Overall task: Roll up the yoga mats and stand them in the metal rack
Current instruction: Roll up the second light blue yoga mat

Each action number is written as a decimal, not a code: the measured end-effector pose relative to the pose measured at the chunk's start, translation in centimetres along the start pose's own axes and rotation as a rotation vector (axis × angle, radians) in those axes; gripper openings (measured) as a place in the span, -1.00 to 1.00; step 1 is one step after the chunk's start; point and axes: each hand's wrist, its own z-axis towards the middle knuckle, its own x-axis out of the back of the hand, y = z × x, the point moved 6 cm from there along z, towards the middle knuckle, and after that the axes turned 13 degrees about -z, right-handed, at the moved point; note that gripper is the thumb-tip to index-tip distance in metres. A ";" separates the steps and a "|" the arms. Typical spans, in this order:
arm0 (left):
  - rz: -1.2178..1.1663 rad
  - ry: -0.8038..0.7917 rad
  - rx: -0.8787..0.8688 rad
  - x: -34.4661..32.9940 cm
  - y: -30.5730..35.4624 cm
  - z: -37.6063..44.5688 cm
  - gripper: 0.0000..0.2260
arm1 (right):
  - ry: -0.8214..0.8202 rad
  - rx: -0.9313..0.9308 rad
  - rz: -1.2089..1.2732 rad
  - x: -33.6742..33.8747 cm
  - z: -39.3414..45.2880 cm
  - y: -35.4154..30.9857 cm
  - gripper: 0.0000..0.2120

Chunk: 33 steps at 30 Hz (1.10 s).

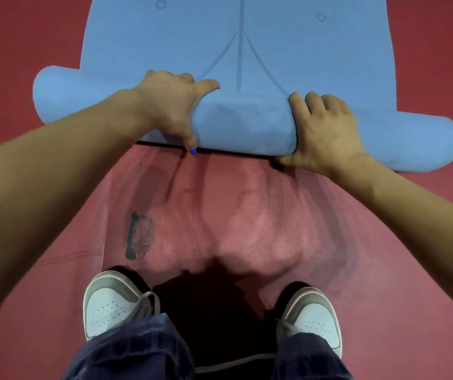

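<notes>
So, red floor (14,45) fills the frame. Pink mat (220,229) lies flat on it through the centre and lower half, dark smudge (140,237) left of middle. Blue yoga mat (241,124) is partly rolled; the roll's long axis runs left-right across mid-frame, the unrolled part stretching to the top edge. Left hand (170,105) grips the roll left of centre, fingers curled over the top, thumb down the near side. Right hand (324,133) grips right of centre, fingers together over the top. White shoes (110,305) stand at the bottom.
</notes>
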 end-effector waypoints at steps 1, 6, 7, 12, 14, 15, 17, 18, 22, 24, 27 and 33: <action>0.006 0.002 0.006 -0.1 0.0 0.0 -0.04 | -0.004 0.007 0.002 0.1 0.0 0.0 -0.02; 0.016 0.031 -0.027 -1.1 0.7 -2.0 -0.06 | 0.025 0.024 0.019 0.2 -1.7 -0.4 -0.09; 0.011 0.037 -0.044 -1.5 0.9 -2.8 -0.06 | 0.048 0.020 0.024 0.4 -2.5 -0.6 -0.13; 0.040 0.014 -0.070 -4.5 2.5 -7.1 -0.02 | 0.119 0.002 0.046 1.1 -7.7 -2.0 -0.25; 0.065 0.047 -0.093 -5.7 3.0 -8.9 -0.01 | 0.104 0.000 0.055 1.3 -9.8 -2.5 -0.27; 0.063 0.072 -0.113 -6.3 3.1 -9.7 -0.01 | 0.090 -0.001 0.056 1.4 -10.8 -2.9 -0.26; 0.029 0.130 -0.158 -7.3 3.5 -11.4 0.00 | 0.066 -0.004 0.060 1.7 -12.8 -3.6 -0.25; 0.026 0.140 -0.170 -7.9 3.6 -12.2 0.00 | 0.054 -0.009 0.066 1.9 -13.7 -3.9 -0.27; 0.038 0.188 -0.199 -9.5 4.5 -15.1 -0.02 | -0.009 -0.023 0.100 2.5 -16.7 -5.2 -0.33; -0.005 0.202 -0.216 -10.0 4.9 -16.3 -0.04 | -0.027 -0.017 0.118 2.7 -18.1 -5.7 -0.32; -0.016 0.201 -0.234 -10.8 5.4 -17.7 0.00 | -0.060 0.006 0.143 2.7 -19.7 -6.1 -0.27; -0.073 0.214 -0.196 -11.1 5.1 -18.1 0.06 | -0.091 0.004 0.172 2.5 -19.8 -6.1 -0.24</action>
